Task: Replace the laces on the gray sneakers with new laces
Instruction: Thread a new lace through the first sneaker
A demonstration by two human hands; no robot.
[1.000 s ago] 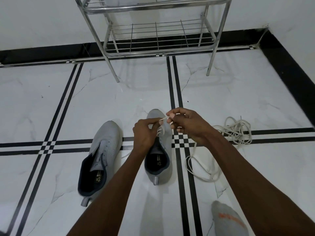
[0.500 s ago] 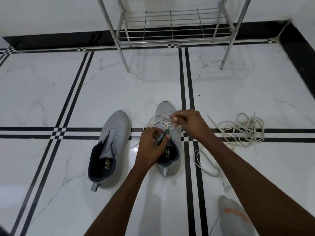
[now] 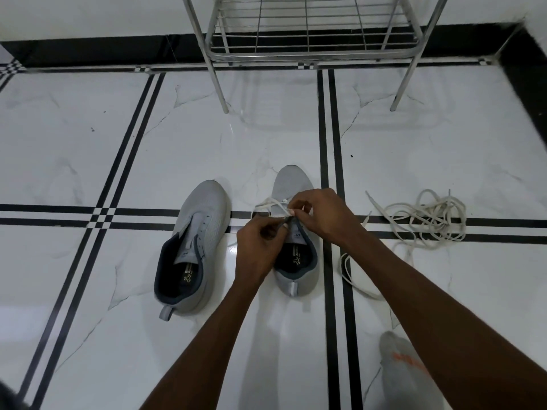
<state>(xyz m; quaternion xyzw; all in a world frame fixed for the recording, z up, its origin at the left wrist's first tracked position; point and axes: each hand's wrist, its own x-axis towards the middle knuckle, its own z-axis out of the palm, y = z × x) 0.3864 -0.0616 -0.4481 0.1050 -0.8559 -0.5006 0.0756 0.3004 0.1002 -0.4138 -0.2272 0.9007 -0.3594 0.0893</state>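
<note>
Two gray sneakers stand side by side on the tiled floor. The left sneaker (image 3: 197,235) has bare eyelets and no lace. Over the tongue of the right sneaker (image 3: 293,184) both hands work a white lace (image 3: 266,204) that loops out to the left of the eyelets. My left hand (image 3: 257,247) pinches one strand near the tongue. My right hand (image 3: 322,213) pinches the lace just above it, fingertips nearly touching the left hand's. The eyelets under the hands are hidden.
A tangled pile of white laces (image 3: 429,218) lies on the floor to the right, with a strand (image 3: 349,276) trailing towards the right sneaker. A metal shoe rack (image 3: 307,48) stands at the far wall. My gray-socked foot (image 3: 405,368) is at bottom right.
Both hands have come down from holding the lace up to working it at the right sneaker's eyelets. The camera has tilted, so the shoes sit lower in view.
</note>
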